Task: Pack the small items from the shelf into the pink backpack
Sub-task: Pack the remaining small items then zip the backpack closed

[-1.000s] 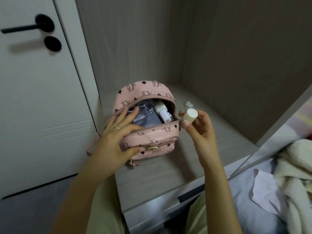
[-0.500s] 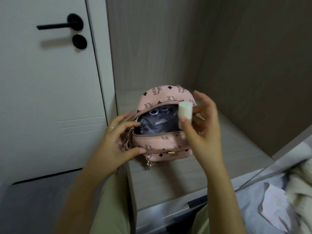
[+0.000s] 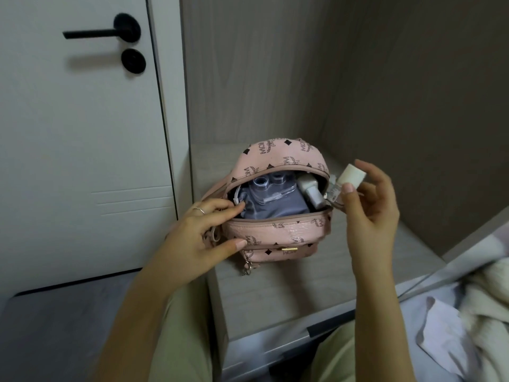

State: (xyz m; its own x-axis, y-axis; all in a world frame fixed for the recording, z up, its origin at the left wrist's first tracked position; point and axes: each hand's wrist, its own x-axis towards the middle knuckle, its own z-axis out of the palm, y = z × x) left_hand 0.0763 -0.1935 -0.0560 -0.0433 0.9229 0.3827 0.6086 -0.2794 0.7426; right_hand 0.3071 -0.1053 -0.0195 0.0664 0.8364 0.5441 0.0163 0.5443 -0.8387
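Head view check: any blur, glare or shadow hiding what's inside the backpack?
Head view: dim, soft light; backpack interior shadowed yet readable; bottle in the right hand slightly blurred; door handle throws a soft shadow; no strong glare.

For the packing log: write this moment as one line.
left hand: grips rim of open pink printed backpack | right hand: pinches small white-capped bottle beside opening | packed: bottle not yet inside

pink backpack [image 3: 278, 230]: upright on shelf [image 3: 275, 293], unzipped, part-filled | white-capped bottle [image 3: 349, 180]: tilted, just right of opening
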